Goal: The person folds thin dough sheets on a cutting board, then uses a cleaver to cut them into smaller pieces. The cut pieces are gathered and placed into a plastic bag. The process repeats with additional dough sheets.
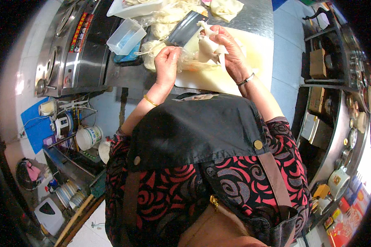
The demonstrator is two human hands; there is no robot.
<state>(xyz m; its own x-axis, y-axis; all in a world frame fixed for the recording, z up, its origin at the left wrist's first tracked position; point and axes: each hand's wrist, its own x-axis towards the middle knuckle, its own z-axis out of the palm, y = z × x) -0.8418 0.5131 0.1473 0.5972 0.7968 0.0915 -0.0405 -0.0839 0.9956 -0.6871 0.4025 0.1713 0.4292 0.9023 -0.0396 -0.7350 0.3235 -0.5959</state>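
Note:
My right hand (pixel 230 46) is closed around several pale, floppy sheet-like food pieces (pixel 207 49), held over a white cutting board (pixel 219 83). To its left, my left hand (pixel 168 61) pinches the edge of a clear plastic bag (pixel 185 58) that lies partly on the board. Orange bits show through the bag. Behind my hands the broad dark blade of a cleaver (pixel 187 27) lies at a slant; its handle cannot be made out. Knotted plastic bags with pale contents (pixel 153 51) rest left of the board, close to my left hand.
An empty translucent plastic container (pixel 126 36) stands on the left of the steel table (pixel 256 12), beside a blue item (pixel 131 55). A white tray (pixel 136 10) and a pale cloth (pixel 227 9) lie farther back. A steel stove (pixel 71 49) is at left, shelves (pixel 321 83) at right.

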